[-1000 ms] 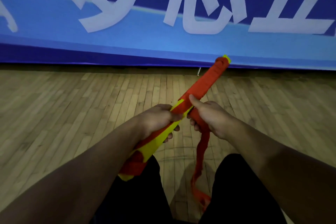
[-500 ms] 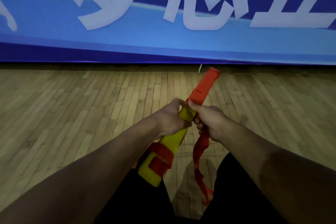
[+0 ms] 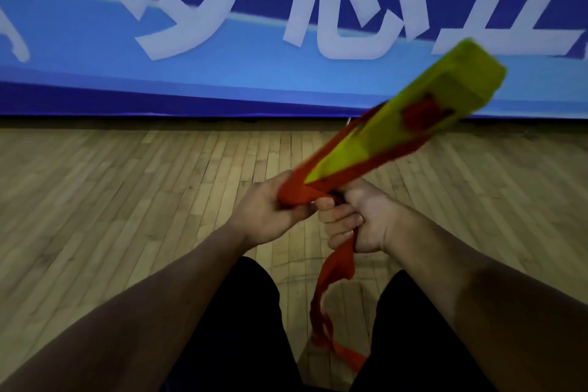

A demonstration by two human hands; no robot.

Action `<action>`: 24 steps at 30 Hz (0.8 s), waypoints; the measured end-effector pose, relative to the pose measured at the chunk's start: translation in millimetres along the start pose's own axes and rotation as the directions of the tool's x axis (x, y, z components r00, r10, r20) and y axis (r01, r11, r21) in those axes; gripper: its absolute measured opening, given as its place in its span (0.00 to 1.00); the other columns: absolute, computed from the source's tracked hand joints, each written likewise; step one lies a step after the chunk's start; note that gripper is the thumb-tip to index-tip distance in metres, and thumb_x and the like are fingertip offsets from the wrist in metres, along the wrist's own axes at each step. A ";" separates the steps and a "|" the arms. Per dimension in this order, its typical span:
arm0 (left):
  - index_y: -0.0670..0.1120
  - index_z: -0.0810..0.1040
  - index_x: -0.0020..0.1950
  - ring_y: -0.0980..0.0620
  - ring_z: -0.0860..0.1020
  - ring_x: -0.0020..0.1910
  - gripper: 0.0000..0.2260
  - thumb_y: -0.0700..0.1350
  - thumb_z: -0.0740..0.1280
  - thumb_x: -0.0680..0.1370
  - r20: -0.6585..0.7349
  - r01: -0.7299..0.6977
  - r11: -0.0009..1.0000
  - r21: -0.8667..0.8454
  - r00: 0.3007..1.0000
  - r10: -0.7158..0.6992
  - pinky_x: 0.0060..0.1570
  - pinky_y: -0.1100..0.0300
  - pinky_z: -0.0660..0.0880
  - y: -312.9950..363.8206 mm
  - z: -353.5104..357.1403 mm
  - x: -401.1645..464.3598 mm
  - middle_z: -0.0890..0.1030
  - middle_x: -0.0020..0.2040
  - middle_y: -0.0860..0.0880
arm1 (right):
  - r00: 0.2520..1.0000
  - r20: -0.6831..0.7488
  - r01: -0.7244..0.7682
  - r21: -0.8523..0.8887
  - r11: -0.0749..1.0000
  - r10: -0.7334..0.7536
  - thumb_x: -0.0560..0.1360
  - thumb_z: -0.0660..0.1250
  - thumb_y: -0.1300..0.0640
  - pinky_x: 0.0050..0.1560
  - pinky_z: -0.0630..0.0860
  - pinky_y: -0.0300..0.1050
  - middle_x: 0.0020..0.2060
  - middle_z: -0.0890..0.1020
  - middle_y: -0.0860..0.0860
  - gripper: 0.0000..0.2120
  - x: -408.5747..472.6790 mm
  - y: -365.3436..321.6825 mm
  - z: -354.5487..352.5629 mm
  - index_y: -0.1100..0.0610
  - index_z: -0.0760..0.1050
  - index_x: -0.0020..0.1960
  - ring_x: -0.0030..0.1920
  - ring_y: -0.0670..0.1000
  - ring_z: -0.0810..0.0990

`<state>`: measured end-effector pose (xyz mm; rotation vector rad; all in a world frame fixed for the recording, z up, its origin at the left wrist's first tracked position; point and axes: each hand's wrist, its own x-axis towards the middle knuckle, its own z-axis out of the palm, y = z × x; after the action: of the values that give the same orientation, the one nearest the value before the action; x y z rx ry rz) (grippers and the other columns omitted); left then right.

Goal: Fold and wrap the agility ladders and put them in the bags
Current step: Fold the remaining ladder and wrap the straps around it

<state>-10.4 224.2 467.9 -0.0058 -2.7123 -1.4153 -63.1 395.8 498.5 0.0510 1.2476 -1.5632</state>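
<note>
One folded ladder (image 3: 410, 124) of yellow rungs, with one red strap (image 3: 331, 277) trailing from it. Two hands: left (image 3: 270, 210) and right (image 3: 359, 216). One banner (image 3: 254, 73) behind.

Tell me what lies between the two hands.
In the head view, only red strap bridges the narrow gap between the left hand and right hand, at the near end of the yellow rung bundle.

The camera on my head (the only view) looks forward and down, close over my hands (image 3: 318, 216), toward the floor (image 3: 127, 200).
</note>
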 end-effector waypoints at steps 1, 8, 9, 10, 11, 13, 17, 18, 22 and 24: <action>0.59 0.76 0.50 0.61 0.79 0.35 0.12 0.55 0.76 0.72 -0.022 -0.014 1.000 -0.015 1.000 0.014 0.36 0.62 0.77 0.6 -3.1 -0.4 0.81 0.38 0.58 | 1.000 0.013 0.022 -0.008 1.000 -0.022 0.77 0.57 0.45 0.21 0.54 0.35 0.17 0.60 0.44 0.22 -1.0 -3.1 0.7 0.55 0.70 0.29 0.15 0.42 0.56; 0.61 0.74 0.59 0.51 0.83 0.31 0.20 0.53 0.75 0.70 -0.095 -0.003 0.999 0.034 0.996 0.006 0.35 0.52 0.81 6.9 -28.5 6.7 0.83 0.38 0.50 | 0.924 -0.074 0.336 -0.308 0.890 -0.375 0.69 0.72 0.42 0.23 0.55 0.34 0.33 0.75 0.52 0.16 -4.9 -16.2 -0.6 0.54 0.78 0.46 0.20 0.43 0.59; 0.59 0.74 0.61 0.52 0.83 0.30 0.21 0.51 0.76 0.71 -0.081 0.026 0.998 0.065 0.997 -0.021 0.34 0.56 0.80 7.8 -28.9 6.5 0.84 0.37 0.51 | 0.883 -0.102 0.376 -0.433 0.819 -0.459 0.71 0.73 0.46 0.23 0.56 0.35 0.33 0.75 0.52 0.12 -2.6 -15.5 -0.7 0.54 0.78 0.43 0.21 0.44 0.59; 0.58 0.74 0.62 0.53 0.83 0.29 0.22 0.49 0.76 0.71 -0.070 0.057 0.995 0.078 0.996 -0.051 0.33 0.60 0.79 8.2 -28.0 5.4 0.84 0.37 0.51 | 0.843 -0.121 0.395 -0.523 0.755 -0.524 0.75 0.72 0.50 0.23 0.56 0.36 0.31 0.74 0.52 0.09 0.4 -13.7 -2.0 0.54 0.78 0.41 0.21 0.45 0.60; 0.56 0.74 0.62 0.53 0.83 0.28 0.22 0.48 0.76 0.71 -0.062 0.087 0.994 0.070 0.995 -0.082 0.31 0.63 0.78 8.7 -26.1 4.1 0.84 0.37 0.51 | 0.815 -0.132 0.394 -0.588 0.707 -0.564 0.77 0.70 0.53 0.23 0.58 0.36 0.30 0.74 0.51 0.09 3.0 -11.4 -4.8 0.54 0.78 0.39 0.21 0.45 0.61; 0.53 0.76 0.61 0.52 0.83 0.29 0.20 0.45 0.76 0.71 -0.073 0.118 0.993 0.000 0.990 -0.118 0.30 0.62 0.78 8.8 -21.4 1.1 0.84 0.41 0.51 | 0.794 -0.163 0.339 -0.680 0.650 -0.585 0.80 0.66 0.50 0.26 0.63 0.39 0.28 0.75 0.49 0.13 5.6 -6.8 -10.0 0.54 0.80 0.39 0.23 0.44 0.66; 0.49 0.81 0.56 0.49 0.84 0.33 0.16 0.43 0.77 0.70 -0.072 0.161 0.965 -0.207 0.981 -0.179 0.35 0.55 0.82 13.5 -16.5 -5.5 0.83 0.46 0.49 | 0.784 -0.201 0.325 -0.673 0.665 -0.587 0.80 0.64 0.47 0.30 0.63 0.39 0.24 0.69 0.46 0.13 7.1 2.2 -24.0 0.54 0.81 0.45 0.27 0.45 0.66; 0.48 0.82 0.55 0.48 0.84 0.33 0.14 0.42 0.76 0.71 -0.034 0.178 0.946 -0.270 0.980 -0.194 0.34 0.55 0.81 13.9 -16.8 -7.8 0.83 0.46 0.47 | 0.796 -0.186 0.358 -0.623 0.695 -0.577 0.80 0.64 0.47 0.29 0.61 0.39 0.25 0.66 0.46 0.11 8.4 3.9 -24.7 0.53 0.80 0.51 0.27 0.45 0.64; 0.43 0.81 0.55 0.47 0.82 0.34 0.10 0.44 0.69 0.75 0.216 0.291 0.811 -0.508 0.954 -0.207 0.30 0.60 0.75 17.7 -18.7 -13.2 0.83 0.43 0.45 | 0.891 -0.045 0.415 -0.322 0.851 -0.452 0.77 0.65 0.47 0.26 0.59 0.37 0.24 0.64 0.47 0.11 4.2 4.7 -18.8 0.51 0.78 0.55 0.25 0.44 0.60; 0.41 0.79 0.60 0.47 0.82 0.36 0.19 0.50 0.65 0.73 0.414 0.445 0.678 -0.585 0.883 -0.223 0.33 0.59 0.75 21.7 -18.2 -14.5 0.84 0.46 0.43 | 0.898 -0.009 0.427 -0.217 0.878 -0.439 0.73 0.66 0.46 0.28 0.57 0.39 0.24 0.65 0.48 0.11 4.0 5.8 -11.6 0.52 0.78 0.48 0.25 0.45 0.59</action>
<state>6.2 222.3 495.0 0.2707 -2.2978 -2.6510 -66.8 402.1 487.1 -0.3463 1.5396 -1.8063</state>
